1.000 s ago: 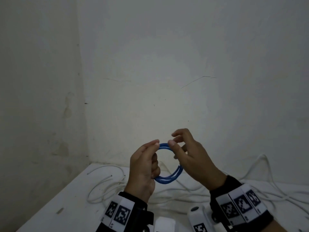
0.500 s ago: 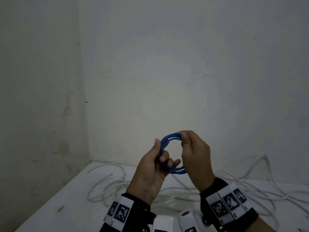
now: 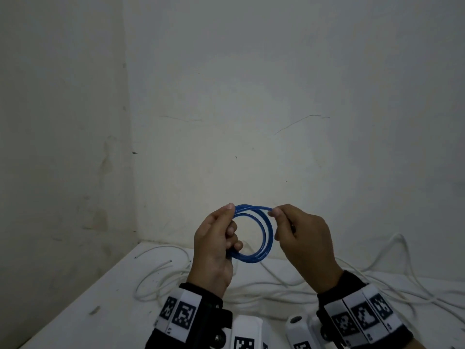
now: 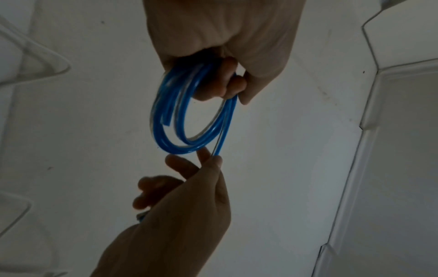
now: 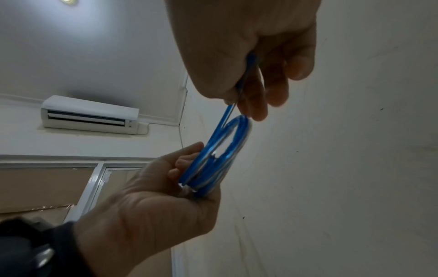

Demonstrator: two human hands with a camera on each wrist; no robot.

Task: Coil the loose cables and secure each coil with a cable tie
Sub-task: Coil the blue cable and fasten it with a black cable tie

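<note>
A thin blue cable (image 3: 267,235) is wound into a small coil of several loops, held in the air above a white table (image 3: 75,321). My left hand (image 3: 216,243) grips the coil's left side, fingers curled through the ring and thumb on top. My right hand (image 3: 297,235) pinches the cable's loose strand at the coil's upper right. The left wrist view shows the blue coil (image 4: 180,120) with that strand (image 4: 225,127) running straight to the right hand's fingertips (image 4: 217,161). In the right wrist view the coil (image 5: 220,155) hangs between both hands. No cable tie shows.
Loose white cables (image 3: 161,275) sprawl over the table behind and below my hands, reaching the far right (image 3: 392,250). White walls meet in a corner (image 3: 130,152) right behind the table. An air conditioner (image 5: 90,116) shows in the right wrist view.
The hands drew apart and the coil turned from edge-on to face me as a wider ring. The right hand shifted from the coil's top to its upper right, pinching the strand.
</note>
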